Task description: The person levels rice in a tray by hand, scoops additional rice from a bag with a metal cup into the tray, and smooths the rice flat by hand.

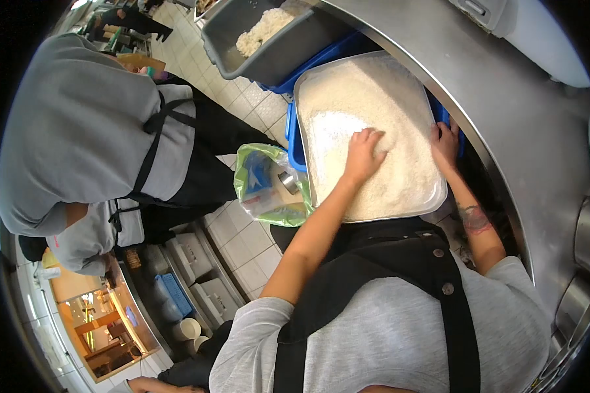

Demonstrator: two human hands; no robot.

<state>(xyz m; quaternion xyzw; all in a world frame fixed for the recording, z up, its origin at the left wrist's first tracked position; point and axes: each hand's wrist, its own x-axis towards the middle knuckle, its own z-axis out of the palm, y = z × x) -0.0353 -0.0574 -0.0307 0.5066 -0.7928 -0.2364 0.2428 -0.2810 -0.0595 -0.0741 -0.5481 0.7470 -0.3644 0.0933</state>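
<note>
Looks partway blended: a white powder patch (334,124) sits unmixed among pale-beige crumbs (406,177) in your translucent rectangular tray (437,199), over a blue plastic crate (295,141). Left hand (366,154), fingers loosely spread, touches crumbs; right hand (444,144) at rim, can't tell if gripping.

Between the left hand (366,157) and the right hand (445,147), the pale crumbs (400,173) leave an open passage overhead, extending past both hands toward the far rim of the tray (432,204). Right of the right hand, the steel counter (485,111) bars sideways travel. Beyond the left hand stands the grey tub (278,62); leftward, the lined bin (244,171), then a co-worker (92,124).
</note>
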